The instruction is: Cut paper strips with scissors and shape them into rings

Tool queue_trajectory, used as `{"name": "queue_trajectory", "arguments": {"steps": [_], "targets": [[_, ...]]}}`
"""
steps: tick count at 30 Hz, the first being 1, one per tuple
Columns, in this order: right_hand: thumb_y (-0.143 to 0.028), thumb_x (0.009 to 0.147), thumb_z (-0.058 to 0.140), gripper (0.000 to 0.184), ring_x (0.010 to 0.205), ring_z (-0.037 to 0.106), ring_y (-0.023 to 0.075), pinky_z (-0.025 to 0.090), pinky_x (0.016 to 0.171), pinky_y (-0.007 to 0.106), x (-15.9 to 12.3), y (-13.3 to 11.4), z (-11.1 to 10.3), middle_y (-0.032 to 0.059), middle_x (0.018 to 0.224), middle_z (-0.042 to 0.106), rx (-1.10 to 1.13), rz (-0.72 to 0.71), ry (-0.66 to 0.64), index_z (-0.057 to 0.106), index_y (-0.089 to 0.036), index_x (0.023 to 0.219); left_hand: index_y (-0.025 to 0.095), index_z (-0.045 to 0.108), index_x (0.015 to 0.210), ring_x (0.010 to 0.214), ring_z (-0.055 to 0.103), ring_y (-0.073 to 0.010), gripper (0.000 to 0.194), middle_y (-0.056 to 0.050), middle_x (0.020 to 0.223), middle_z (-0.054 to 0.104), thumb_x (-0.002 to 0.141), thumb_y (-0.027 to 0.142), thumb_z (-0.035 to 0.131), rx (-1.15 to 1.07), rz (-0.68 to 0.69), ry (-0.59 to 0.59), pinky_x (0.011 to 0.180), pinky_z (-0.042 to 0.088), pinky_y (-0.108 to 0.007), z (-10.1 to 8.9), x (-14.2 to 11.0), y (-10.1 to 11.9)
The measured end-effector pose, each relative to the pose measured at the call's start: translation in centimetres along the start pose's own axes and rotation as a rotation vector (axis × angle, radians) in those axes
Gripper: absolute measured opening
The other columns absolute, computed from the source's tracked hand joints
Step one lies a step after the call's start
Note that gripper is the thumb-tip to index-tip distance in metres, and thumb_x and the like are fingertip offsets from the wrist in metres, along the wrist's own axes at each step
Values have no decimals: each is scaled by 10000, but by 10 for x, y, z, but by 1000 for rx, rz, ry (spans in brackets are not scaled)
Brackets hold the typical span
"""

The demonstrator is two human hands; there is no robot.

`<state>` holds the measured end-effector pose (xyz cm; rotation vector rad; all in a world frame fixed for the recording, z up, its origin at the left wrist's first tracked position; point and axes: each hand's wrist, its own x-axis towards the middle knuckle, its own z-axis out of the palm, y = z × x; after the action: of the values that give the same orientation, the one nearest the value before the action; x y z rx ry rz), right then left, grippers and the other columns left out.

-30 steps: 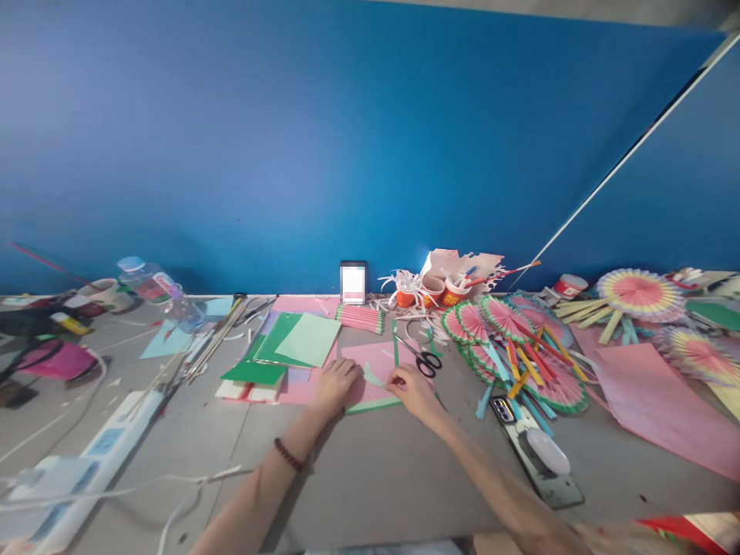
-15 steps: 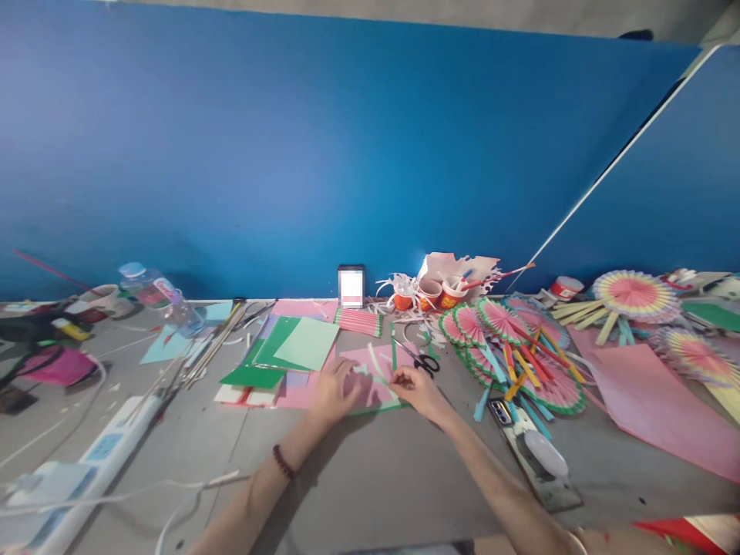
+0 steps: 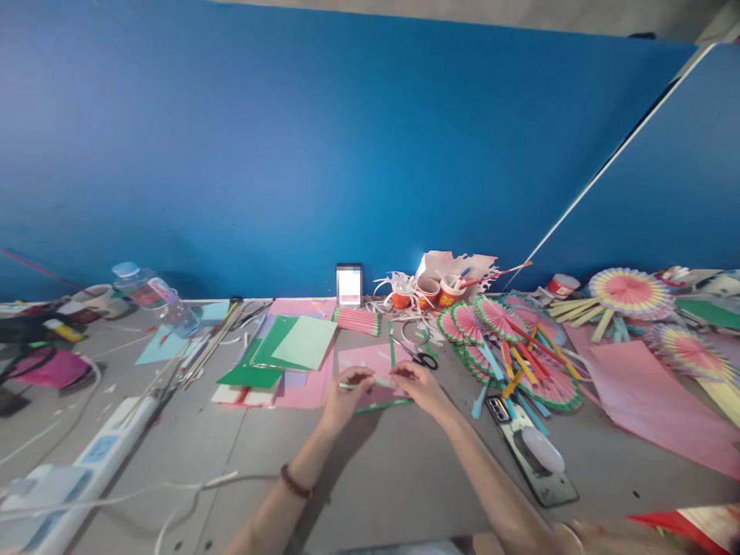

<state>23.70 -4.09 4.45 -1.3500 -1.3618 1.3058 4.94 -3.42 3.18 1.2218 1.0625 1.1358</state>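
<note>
Both hands are over a pink paper sheet [image 3: 361, 356] with green edging, on the grey table. My left hand [image 3: 345, 397] is pinched, thumb against fingers. My right hand [image 3: 425, 389] faces it, also with its fingertips pressed together. A thin pale paper strip [image 3: 382, 381] seems to run between the two sets of fingertips; its ends are hidden by the fingers. Beyond my right hand lie black-handled scissors [image 3: 425, 359]. To the left of my left hand are green paper sheets [image 3: 263, 354] topped by a pale green sheet [image 3: 306, 342].
Pleated paper fans [image 3: 497, 331] and a phone [image 3: 535, 455] lie to the right. Red cups [image 3: 449, 293] stand by the blue partition [image 3: 347, 154], near a propped phone [image 3: 349, 287]. On the left are a bottle [image 3: 142, 287], thin sticks [image 3: 213, 343] and a power strip [image 3: 109, 455].
My left hand has lifted off the pink sheet and turned, its fingers now pinched near my right fingertips. The pale strip that stood up from my right hand now lies low between the hands.
</note>
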Motion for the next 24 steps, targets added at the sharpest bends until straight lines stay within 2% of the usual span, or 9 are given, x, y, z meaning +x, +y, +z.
{"name": "queue_trajectory", "arguments": {"steps": [4, 7, 11, 13, 17, 21, 24], "targets": [[-440, 703, 636, 301, 514, 554, 100, 394, 431, 190, 2, 5, 4, -22, 651, 602, 72, 89, -37, 625, -181, 857, 163, 689, 827, 801, 648, -195, 257, -88, 873, 687, 681, 373, 715, 4, 19, 35, 723, 540, -320, -1, -6, -6], [-456, 644, 708, 379, 493, 572, 108, 421, 411, 198, 2, 10, 10, -32, 646, 595, 222, 150, 18, 609, -184, 889, 169, 693, 803, 841, 646, -201, 219, -88, 897, 678, 698, 361, 708, 23, 58, 28, 768, 539, -324, -1, -7, -4], [-411, 584, 788, 370, 547, 605, 128, 471, 482, 225, 1, 16, 14, -21, 641, 606, 429, 132, 55, 613, -177, 811, 167, 700, 815, 867, 646, -202, 200, -87, 900, 670, 716, 342, 700, 3, 102, 21, 810, 533, -325, -2, -6, -5], [-425, 591, 785, 360, 557, 602, 134, 467, 507, 238, -1, 16, 14, -9, 627, 620, 563, 114, 21, 621, -179, 796, 160, 699, 808, 847, 649, -199, 208, -85, 885, 666, 710, 344, 702, -3, 109, 32, 778, 538, -314, -2, -5, -7], [-430, 657, 728, 324, 641, 607, 157, 472, 611, 283, -4, 12, 13, 25, 674, 655, 784, 66, -105, 661, -185, 858, 147, 691, 800, 810, 652, -203, 219, -83, 871, 680, 689, 333, 721, -11, 23, 45, 721, 537, -299, 0, -7, -6], [-319, 638, 758, 278, 670, 564, 142, 435, 653, 278, -7, 14, 14, 7, 738, 640, 660, 21, -103, 667, -206, 875, 154, 687, 811, 823, 650, -202, 217, -77, 854, 694, 700, 337, 727, -37, -15, -32, 767, 527, -314, 3, -12, 0], [-340, 632, 771, 226, 645, 496, 123, 398, 629, 261, -7, 19, 13, -14, 724, 579, 480, -29, -62, 644, -203, 759, 154, 679, 814, 811, 660, -206, 248, -79, 853, 693, 704, 370, 730, -64, -37, -94, 772, 532, -334, 6, -15, 0]]}}
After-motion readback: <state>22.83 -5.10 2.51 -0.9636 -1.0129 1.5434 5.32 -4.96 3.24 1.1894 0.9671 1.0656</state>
